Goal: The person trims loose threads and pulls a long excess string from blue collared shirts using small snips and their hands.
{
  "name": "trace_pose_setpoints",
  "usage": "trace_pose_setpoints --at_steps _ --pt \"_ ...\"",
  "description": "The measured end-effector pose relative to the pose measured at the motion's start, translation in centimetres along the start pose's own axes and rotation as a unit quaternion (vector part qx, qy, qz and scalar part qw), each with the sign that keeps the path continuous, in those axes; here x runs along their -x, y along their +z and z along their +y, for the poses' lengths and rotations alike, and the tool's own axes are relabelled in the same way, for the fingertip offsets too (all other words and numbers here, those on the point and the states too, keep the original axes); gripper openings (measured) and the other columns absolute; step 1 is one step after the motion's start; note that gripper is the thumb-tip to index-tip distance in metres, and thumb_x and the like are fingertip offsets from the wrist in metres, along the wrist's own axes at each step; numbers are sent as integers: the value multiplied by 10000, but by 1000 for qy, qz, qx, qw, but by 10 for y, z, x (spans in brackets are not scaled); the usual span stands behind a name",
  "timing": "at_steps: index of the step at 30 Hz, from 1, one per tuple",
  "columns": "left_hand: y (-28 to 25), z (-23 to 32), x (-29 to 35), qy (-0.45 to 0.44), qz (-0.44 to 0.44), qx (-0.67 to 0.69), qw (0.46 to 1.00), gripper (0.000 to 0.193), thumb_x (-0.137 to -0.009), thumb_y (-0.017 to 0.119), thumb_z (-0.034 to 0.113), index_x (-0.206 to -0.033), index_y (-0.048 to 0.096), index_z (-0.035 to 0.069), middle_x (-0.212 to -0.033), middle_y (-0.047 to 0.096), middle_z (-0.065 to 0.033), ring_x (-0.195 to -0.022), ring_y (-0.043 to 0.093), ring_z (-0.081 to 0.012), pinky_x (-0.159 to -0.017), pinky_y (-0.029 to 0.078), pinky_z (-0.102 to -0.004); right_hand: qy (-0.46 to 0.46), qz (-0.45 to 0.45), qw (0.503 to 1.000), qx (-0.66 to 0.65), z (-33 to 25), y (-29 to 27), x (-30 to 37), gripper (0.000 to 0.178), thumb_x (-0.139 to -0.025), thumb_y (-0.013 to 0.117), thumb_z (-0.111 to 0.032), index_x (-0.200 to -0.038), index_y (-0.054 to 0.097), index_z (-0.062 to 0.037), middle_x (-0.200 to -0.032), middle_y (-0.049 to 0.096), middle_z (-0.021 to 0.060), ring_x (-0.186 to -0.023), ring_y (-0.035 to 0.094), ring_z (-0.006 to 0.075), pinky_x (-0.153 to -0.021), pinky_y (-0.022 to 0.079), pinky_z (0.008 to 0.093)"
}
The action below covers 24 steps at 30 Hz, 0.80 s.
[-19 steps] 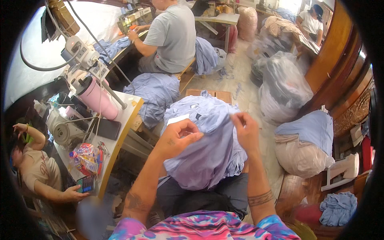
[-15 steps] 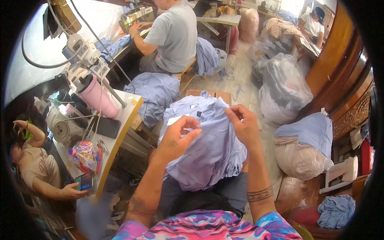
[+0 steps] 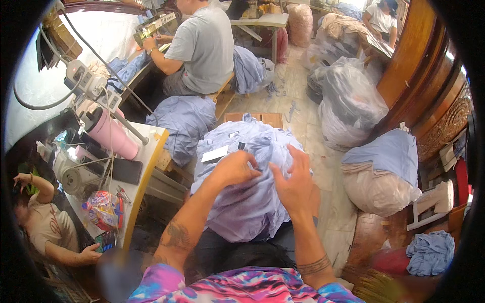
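Note:
A heap of light blue cloth point(image 3: 247, 212) rests on my lap, loosely bunched and full of folds. My left hand point(image 3: 235, 169) lies over its middle, thumb and fingers drawn together in a pinch on the cloth. Just to the right, my right hand point(image 3: 294, 179) hovers close against the heap with thumb and fingers apart, holding nothing. A white rectangular slip point(image 3: 214, 154) lies on the cloth beyond my left hand. Beside it is a small black tag point(image 3: 241, 146).
At left, a yellow-edged table point(image 3: 151, 146) carries a pink tumbler point(image 3: 113, 134), a dark phone point(image 3: 127, 171) and a small fan. Ahead, a person in grey point(image 3: 202, 50) sits at a sewing machine. Bulging bags point(image 3: 351, 103) and a cloth-topped sack point(image 3: 379, 171) stand at right.
My left hand has moved right and closed on the cloth. My right hand has let go of the cloth and come nearer the left, fingers spreading. The white slip is now uncovered.

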State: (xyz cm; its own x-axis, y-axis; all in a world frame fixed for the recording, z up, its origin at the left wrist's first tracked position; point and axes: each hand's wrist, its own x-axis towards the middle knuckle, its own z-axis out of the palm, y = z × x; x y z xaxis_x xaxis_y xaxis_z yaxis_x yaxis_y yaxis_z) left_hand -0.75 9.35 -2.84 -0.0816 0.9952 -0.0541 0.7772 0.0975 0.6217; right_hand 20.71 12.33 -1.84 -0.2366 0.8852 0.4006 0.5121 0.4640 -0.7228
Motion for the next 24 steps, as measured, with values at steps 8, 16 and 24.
trace_pose_setpoints --at_steps 8,16,24 --pt "18 1 41 -161 55 325 930 482 -875 800 356 -1155 667 -12 -817 655 -58 -638 582 -131 -572 452 -294 -23 -134 988 -69 57 31 -19 404 -854 784 -173 -1237 670 -109 -958 683 92 -856 683 234 -734 538 337" --pt "47 5 34 -28 98 216 971 301 -931 720 268 -1097 730 17 -671 645 -28 -587 549 -104 -539 417 -296 121 -68 923 -358 48 30 -4 271 -934 695 -5 -1199 644 10 -1014 668 51 -775 603 60 -693 475 197" --pt "47 0 43 -32 135 292 946 341 -905 719 82 -1238 654 46 -1054 699 -87 -681 567 -83 -621 468 -228 -54 -5 995 -87 1 14 16 325 -916 678 -39 -1238 638 -18 -1264 591 123 -881 658 205 -690 527 290"
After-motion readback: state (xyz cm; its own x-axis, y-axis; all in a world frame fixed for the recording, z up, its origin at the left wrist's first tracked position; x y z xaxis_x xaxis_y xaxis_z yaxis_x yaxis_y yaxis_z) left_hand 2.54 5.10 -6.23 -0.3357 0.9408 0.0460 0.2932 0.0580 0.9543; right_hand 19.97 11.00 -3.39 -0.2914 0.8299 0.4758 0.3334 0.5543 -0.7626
